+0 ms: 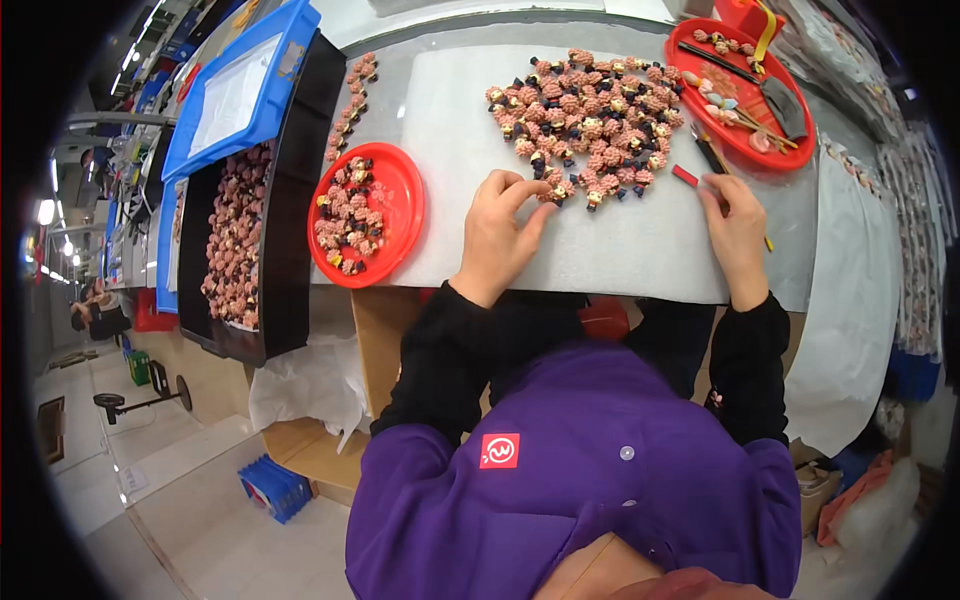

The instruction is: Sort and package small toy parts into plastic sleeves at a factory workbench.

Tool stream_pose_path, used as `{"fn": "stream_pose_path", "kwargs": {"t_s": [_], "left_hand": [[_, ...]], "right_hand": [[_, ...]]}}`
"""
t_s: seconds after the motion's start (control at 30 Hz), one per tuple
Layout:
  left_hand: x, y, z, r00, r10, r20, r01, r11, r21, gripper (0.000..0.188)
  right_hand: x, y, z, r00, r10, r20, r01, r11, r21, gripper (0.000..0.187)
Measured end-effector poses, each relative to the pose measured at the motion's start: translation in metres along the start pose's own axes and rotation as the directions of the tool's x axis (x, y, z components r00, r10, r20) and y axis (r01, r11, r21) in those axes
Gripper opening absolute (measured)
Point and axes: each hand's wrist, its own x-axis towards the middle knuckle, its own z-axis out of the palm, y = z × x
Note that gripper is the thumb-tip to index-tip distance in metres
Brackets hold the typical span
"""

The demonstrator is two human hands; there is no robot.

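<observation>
A dense pile of small pink-topped figurines (590, 115) with cream and dark blue parts lies on a white sheet (450, 110). At the pile's near left edge, my left hand (500, 230) has thumb and forefinger closed about one small figurine (558, 193). My right hand (738, 225) is beside the pile's right edge, its thumb and fingertips drawn together at the end of a small red stick (685, 176). A dark thin tool (708, 150) lies just beyond that hand. A yellow stick end shows beside the hand; the part between is hidden.
On the left stands a red tray (415, 225) of figurines, beside a black crate (285, 255) holding many more. A blue bin (185, 130) adjoins the crate. At the far right, another red tray (680, 60) holds tools and small parts. A row of figurines (352, 105) lies behind the left tray.
</observation>
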Motion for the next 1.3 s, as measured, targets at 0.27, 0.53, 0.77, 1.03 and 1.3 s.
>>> {"fn": "stream_pose_path", "kwargs": {"t_s": [0.27,0.53,0.77,1.03,1.3], "left_hand": [[0.011,0.000,0.020,0.937,0.348,-0.029,-0.307,0.862,0.403,0.026],[0.000,0.030,0.029,0.966,-0.218,0.135,0.231,0.513,-0.826,0.021],[-0.008,0.030,0.025,0.887,-0.223,0.403,0.460,0.367,-0.808,0.029],[-0.019,0.019,0.039,0.898,-0.208,0.389,0.440,0.382,-0.812,0.027],[-0.022,0.021,0.039,0.882,-0.194,0.429,0.462,0.177,-0.869,0.029]], "right_hand": [[-0.010,-0.070,0.015,1.000,0.010,0.025,-0.019,0.919,0.394,0.020],[-0.036,-0.094,0.040,0.992,-0.004,0.126,-0.093,0.653,0.752,0.030],[-0.049,-0.086,0.045,0.951,0.174,0.256,-0.304,0.365,0.880,0.027],[-0.056,-0.083,0.049,0.989,0.125,0.079,-0.139,0.601,0.787,0.029],[-0.053,-0.079,0.045,0.978,-0.186,-0.096,0.209,0.863,0.460,0.032]]}}
